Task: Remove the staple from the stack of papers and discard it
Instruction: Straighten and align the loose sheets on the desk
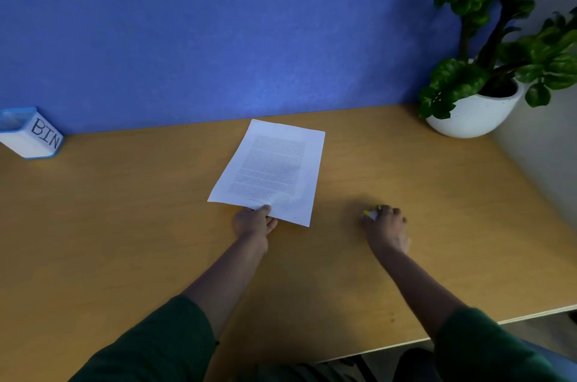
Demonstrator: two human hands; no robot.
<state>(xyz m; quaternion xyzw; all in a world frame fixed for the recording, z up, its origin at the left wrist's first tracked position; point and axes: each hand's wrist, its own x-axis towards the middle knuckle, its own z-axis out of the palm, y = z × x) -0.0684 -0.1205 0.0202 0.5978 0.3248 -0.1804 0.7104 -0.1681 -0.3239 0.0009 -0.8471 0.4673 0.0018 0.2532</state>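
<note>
Your left hand (254,220) pinches the near edge of the papers (271,172) lying mid-desk (125,210); your right hand (385,225) closes over a small yellow-and-white tool (370,213) beside them.

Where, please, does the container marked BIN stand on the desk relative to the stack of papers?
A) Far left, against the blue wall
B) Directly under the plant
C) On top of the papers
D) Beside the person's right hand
A: the BIN container sits at the desk's far left by the blue wall, well apart from the stack of papers.
</note>
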